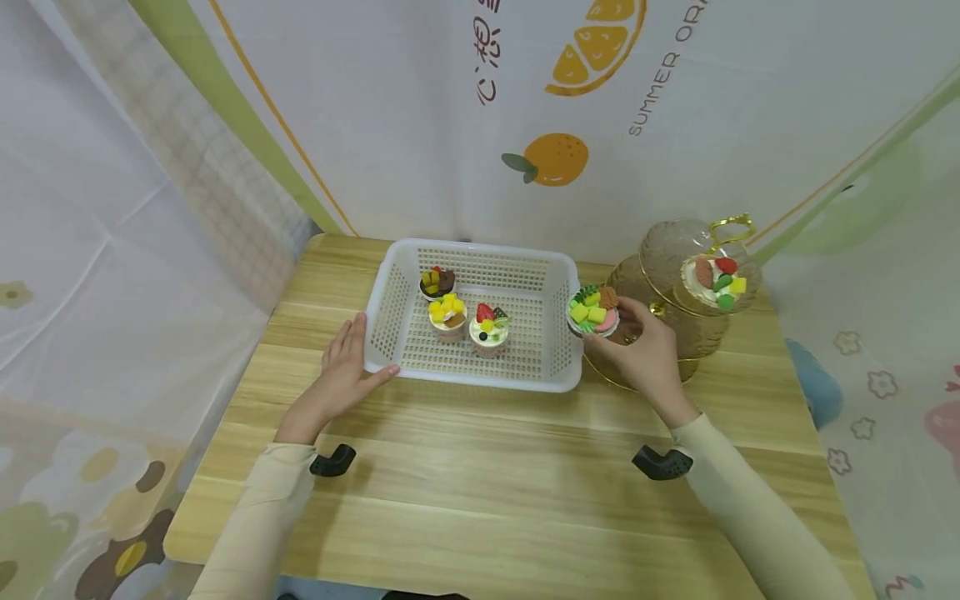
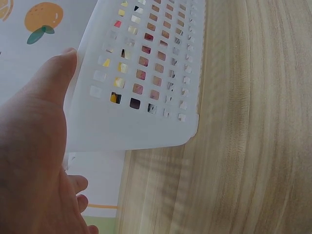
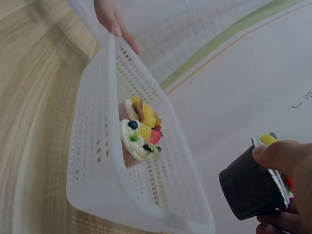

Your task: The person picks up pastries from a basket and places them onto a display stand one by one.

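At three o'clock on the white basket (image 1: 487, 382), the right hand (image 1: 647, 346) has its fingers clamped on a black-cupped cupcake (image 1: 592, 313) — raised above the tabletop (image 1: 465, 475), near the basket's rim. Round at eight o'clock, the left hand (image 1: 343, 373) touches the basket's corner, thumb and fingers apart. Three other cupcakes (image 1: 489, 333) sit inside — and farther out at three, a tiered stand (image 1: 667, 244) carries a fruit-topped cupcake (image 1: 711, 285) up top!
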Action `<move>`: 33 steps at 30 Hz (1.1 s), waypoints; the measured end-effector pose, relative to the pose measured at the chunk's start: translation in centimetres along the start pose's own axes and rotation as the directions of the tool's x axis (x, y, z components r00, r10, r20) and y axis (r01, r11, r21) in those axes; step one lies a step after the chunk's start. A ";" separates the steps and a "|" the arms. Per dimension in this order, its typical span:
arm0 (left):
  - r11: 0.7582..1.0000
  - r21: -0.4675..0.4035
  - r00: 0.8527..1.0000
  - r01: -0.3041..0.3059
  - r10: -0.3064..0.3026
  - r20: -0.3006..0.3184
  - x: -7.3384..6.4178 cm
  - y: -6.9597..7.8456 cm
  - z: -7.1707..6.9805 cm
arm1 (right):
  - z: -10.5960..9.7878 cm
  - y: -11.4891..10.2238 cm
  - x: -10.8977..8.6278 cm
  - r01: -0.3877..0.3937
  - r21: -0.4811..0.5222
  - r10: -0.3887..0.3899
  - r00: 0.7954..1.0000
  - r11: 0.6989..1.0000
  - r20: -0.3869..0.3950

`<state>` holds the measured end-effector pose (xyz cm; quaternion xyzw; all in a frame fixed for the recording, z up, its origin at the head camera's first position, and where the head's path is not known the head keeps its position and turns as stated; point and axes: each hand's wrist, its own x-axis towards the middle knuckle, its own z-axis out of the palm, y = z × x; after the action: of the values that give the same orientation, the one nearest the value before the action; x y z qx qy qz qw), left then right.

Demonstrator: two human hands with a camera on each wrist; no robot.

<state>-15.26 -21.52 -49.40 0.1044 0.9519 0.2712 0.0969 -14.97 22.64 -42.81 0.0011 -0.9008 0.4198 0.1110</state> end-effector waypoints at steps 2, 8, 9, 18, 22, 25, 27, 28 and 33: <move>1.000 0.005 1.000 -0.002 0.002 -0.006 0.0 -0.1 0.0 | -0.6 0.4 -0.6 -0.011 0.000 0.011 0.999 1.000 -0.036; 1.000 0.002 1.000 0.022 -0.022 0.009 -0.1 -0.3 0.0 | -1.8 1.6 -1.1 -0.098 0.010 0.099 0.987 0.995 -0.128; 1.000 0.001 1.000 0.028 -0.028 0.011 -0.2 -0.3 0.0 | -1.9 1.8 -1.0 -0.119 0.015 0.120 0.983 0.993 -0.136; 1.000 -0.019 1.000 0.011 -0.011 0.023 -0.2 -0.2 0.1 | -2.1 3.0 -0.4 -0.228 0.089 0.241 0.950 0.970 -0.200; 1.000 -0.018 1.000 -0.005 0.005 0.009 0.0 -0.2 0.2 | -2.0 3.5 0.0 -0.264 0.088 0.277 0.937 0.960 -0.211; 1.000 -0.007 1.000 -0.024 0.024 -0.011 0.1 -0.3 0.2 | -1.7 3.9 0.4 -0.272 0.083 0.284 0.928 0.959 -0.243; 1.000 -0.005 1.000 -0.025 0.025 -0.014 0.1 -0.3 0.2 | -1.5 4.0 0.6 -0.269 0.081 0.281 0.920 0.960 -0.272; 1.000 -0.005 1.000 -0.023 0.023 -0.016 0.1 -0.3 0.2 | -1.4 4.1 0.7 -0.267 0.079 0.278 0.917 0.960 -0.287; 1.000 -0.011 1.000 -0.001 0.001 0.001 0.0 -0.3 0.1 | -0.7 4.1 1.2 -0.257 0.064 0.264 0.905 0.964 -0.333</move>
<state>-15.33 -21.73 -49.66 0.1045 0.9503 0.2765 0.0976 -16.35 25.94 -45.23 -0.1904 -0.8563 0.4331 0.2072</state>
